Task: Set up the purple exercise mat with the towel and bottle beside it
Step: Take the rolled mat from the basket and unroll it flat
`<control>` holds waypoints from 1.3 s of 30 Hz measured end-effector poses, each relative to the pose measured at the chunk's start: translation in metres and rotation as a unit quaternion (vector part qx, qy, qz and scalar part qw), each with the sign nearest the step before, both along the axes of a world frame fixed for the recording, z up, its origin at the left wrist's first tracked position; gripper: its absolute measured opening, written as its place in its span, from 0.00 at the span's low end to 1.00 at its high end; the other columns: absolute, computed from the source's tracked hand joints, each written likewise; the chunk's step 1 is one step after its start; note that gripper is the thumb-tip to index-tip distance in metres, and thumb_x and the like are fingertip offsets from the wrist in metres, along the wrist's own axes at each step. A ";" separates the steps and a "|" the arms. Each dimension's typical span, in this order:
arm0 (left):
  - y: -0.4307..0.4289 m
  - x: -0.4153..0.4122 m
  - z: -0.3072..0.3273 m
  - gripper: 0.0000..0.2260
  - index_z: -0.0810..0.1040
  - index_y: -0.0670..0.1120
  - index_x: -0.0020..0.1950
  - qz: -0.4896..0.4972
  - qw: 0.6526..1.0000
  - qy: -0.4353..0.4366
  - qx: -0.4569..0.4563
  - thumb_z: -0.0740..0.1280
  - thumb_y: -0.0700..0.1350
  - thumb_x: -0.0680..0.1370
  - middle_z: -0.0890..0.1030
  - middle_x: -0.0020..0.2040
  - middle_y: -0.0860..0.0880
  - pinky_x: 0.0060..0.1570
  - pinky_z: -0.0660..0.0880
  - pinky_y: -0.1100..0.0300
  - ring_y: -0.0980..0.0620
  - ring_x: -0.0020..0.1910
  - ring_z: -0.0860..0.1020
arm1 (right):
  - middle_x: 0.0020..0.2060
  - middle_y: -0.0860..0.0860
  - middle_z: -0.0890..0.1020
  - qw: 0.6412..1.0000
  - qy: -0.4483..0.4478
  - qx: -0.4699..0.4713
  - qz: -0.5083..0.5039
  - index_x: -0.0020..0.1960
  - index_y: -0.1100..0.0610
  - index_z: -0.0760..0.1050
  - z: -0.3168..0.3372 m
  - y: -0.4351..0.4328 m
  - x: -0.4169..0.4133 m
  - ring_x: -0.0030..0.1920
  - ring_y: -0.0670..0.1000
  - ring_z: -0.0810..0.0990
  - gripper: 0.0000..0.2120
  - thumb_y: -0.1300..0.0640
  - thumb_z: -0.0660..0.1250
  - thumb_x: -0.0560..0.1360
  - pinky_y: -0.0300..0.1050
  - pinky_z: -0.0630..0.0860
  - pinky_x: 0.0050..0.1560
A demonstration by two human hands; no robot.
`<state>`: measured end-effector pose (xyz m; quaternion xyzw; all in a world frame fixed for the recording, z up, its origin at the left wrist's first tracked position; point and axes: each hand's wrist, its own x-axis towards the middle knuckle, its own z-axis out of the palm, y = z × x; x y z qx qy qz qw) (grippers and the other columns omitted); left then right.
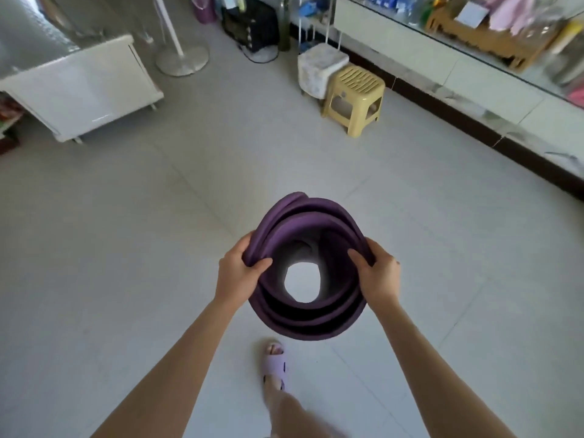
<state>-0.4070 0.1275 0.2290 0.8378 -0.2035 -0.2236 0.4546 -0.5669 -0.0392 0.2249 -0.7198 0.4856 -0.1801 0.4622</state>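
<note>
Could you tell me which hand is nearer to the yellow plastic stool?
Right. The right hand grips the rolled purple foam mat's right edge, on the side of the yellow plastic stool; the left hand grips its left edge.

A yellow plastic stool (pixel 354 99) stands at one o'clock on the pale tiled floor (pixel 126 232); a round fan base (pixel 182 60) sits at eleven.

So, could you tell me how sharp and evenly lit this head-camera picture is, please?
Head view: wide-angle lens bends the dark baseboard and floor lines; both hands and the rolled purple mat are sharp; the leg at the bottom edge is motion-blurred; soft daylight glares off the glass counter and pale floor tiles; shadows faint.
</note>
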 end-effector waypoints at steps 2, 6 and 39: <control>-0.002 0.009 -0.007 0.25 0.75 0.46 0.67 -0.007 1.000 0.001 -0.003 0.72 0.35 0.71 0.80 0.53 0.55 0.48 0.69 0.80 0.55 0.50 0.78 | 0.39 0.47 0.81 1.000 0.002 0.018 -0.006 0.57 0.58 0.79 -0.009 0.002 0.006 0.42 0.51 0.79 0.10 0.60 0.67 0.76 0.40 0.72 0.46; -0.020 0.053 -0.033 0.25 0.75 0.46 0.66 -0.060 0.998 0.013 0.010 0.73 0.35 0.71 0.81 0.53 0.54 0.48 0.69 0.79 0.54 0.50 0.79 | 0.41 0.46 0.81 0.997 0.008 0.040 -0.065 0.59 0.56 0.78 -0.032 0.004 0.031 0.43 0.48 0.78 0.12 0.60 0.66 0.76 0.29 0.70 0.41; -0.157 0.231 -0.236 0.24 0.72 0.47 0.69 -0.314 0.947 -0.001 0.072 0.72 0.40 0.73 0.80 0.60 0.51 0.58 0.70 0.68 0.51 0.57 0.79 | 0.32 0.41 0.76 0.928 0.011 0.056 -0.369 0.52 0.57 0.78 -0.231 0.006 0.172 0.32 0.35 0.73 0.06 0.59 0.67 0.76 0.26 0.68 0.37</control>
